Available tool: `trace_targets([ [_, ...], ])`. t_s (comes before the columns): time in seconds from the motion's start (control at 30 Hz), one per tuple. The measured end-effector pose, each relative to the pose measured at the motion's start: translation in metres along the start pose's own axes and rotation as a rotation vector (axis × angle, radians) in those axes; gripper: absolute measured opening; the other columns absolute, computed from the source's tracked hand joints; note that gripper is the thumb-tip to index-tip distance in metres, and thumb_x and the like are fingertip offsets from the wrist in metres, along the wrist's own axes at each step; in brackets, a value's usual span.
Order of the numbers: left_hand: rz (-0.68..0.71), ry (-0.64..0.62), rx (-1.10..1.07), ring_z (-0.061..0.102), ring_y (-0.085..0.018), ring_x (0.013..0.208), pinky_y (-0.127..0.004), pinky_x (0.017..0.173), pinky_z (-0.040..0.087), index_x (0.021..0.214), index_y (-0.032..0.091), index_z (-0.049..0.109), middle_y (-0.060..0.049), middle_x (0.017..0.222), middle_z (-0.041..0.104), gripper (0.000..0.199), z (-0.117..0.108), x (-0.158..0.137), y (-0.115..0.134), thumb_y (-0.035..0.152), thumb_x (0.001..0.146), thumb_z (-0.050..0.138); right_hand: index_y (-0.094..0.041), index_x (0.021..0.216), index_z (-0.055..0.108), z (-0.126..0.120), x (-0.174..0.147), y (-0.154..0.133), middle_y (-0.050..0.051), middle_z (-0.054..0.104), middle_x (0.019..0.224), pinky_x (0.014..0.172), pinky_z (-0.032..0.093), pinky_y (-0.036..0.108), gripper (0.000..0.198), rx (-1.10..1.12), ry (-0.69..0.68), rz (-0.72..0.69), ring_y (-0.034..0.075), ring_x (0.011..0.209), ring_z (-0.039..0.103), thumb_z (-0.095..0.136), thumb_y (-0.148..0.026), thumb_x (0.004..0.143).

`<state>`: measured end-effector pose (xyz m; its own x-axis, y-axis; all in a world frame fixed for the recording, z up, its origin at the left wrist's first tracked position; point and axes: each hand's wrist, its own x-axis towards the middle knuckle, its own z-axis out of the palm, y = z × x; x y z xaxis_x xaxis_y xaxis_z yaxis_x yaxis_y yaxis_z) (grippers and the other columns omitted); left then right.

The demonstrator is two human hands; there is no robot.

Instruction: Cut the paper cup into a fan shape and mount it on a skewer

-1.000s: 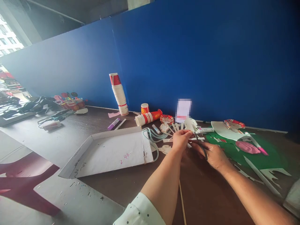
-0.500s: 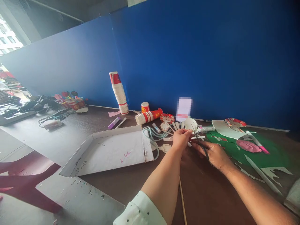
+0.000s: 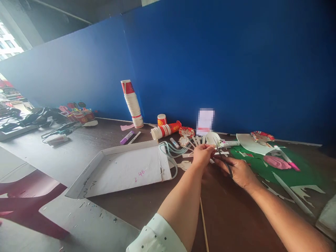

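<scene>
My left hand [image 3: 202,155] is closed, pinching a cut piece of white paper [image 3: 196,140] whose narrow strips fan out above the fingers. Dark-handled scissors [image 3: 229,168] are in my right hand [image 3: 240,171], their blades pointing up and left beside my left fingertips. Just behind the hands is a rounded white paper piece [image 3: 213,138]; whether it joins the strips I cannot tell. Loose white paper strips [image 3: 187,155] lie on the table near my left hand, and a cut-out paper figure [image 3: 184,165] rests below them.
An open white cardboard box lid [image 3: 126,171] lies to the left. Behind it stand a tall stack of paper cups [image 3: 133,106] and a toppled stack [image 3: 166,130]. On the right, a green sheet [image 3: 257,164] carries paper scraps and a pink-tipped marker [image 3: 293,165]. A blue partition [image 3: 223,70] rises behind.
The view has shifted very slightly. Both hands, the scissors and the paper strips keep nearly the same positions.
</scene>
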<state>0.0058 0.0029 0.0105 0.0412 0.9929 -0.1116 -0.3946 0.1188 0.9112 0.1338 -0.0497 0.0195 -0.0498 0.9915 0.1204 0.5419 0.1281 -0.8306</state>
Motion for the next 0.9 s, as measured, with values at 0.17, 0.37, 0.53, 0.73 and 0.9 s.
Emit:
trace_targets([
  [0.17, -0.010, 0.007, -0.001, 0.051, -0.010, 0.055, -0.022, 0.058, 0.044, 0.059, 0.016, 0.057, -0.001, 0.060, 0.060, 0.025, 0.001, -0.001, 0.002, 0.029, 0.072, 0.073, -0.023, 0.092, 0.079, 0.000, 0.000, 0.002, -0.001, 0.063, 0.051, 0.049, 0.048, 0.031, 0.044, -0.007, -0.001, -0.017, 0.018, 0.047, 0.057, 0.065, -0.060, 0.074],
  [0.37, -0.001, 0.020, 0.001, 0.052, -0.011, 0.057, -0.022, 0.059, 0.045, 0.057, 0.017, 0.057, -0.002, 0.061, 0.061, 0.029, 0.002, -0.001, 0.002, 0.034, 0.070, 0.076, -0.023, 0.092, 0.079, -0.001, 0.001, 0.002, 0.000, 0.064, 0.052, 0.048, 0.048, 0.031, 0.045, -0.012, 0.004, -0.031, 0.019, 0.045, 0.059, 0.064, -0.062, 0.075],
  [0.53, 0.000, 0.013, 0.004, 0.053, -0.011, 0.057, -0.022, 0.058, 0.045, 0.058, 0.017, 0.057, -0.002, 0.062, 0.062, 0.028, 0.001, 0.000, 0.000, 0.034, 0.070, 0.075, -0.022, 0.094, 0.079, -0.001, 0.001, 0.001, -0.001, 0.062, 0.049, 0.051, 0.048, 0.032, 0.047, -0.031, 0.002, -0.017, 0.020, 0.047, 0.060, 0.063, -0.062, 0.074],
  [0.73, -0.001, -0.046, 0.029, 0.051, -0.010, 0.053, -0.022, 0.055, 0.042, 0.059, 0.017, 0.057, -0.001, 0.059, 0.060, 0.025, 0.001, 0.003, -0.005, 0.032, 0.069, 0.075, -0.023, 0.097, 0.078, -0.001, 0.002, 0.008, -0.001, 0.064, 0.051, 0.052, 0.049, 0.031, 0.045, -0.028, 0.014, -0.029, 0.020, 0.051, 0.062, 0.063, -0.060, 0.076],
  [0.9, 0.026, -0.070, 0.073, 0.049, -0.009, 0.052, -0.021, 0.054, 0.040, 0.058, 0.016, 0.057, -0.001, 0.059, 0.059, 0.026, 0.000, 0.004, -0.007, 0.033, 0.071, 0.073, -0.022, 0.096, 0.078, -0.001, 0.002, 0.010, 0.000, 0.065, 0.053, 0.051, 0.048, 0.030, 0.046, -0.013, 0.015, -0.039, 0.020, 0.051, 0.061, 0.063, -0.061, 0.077],
])
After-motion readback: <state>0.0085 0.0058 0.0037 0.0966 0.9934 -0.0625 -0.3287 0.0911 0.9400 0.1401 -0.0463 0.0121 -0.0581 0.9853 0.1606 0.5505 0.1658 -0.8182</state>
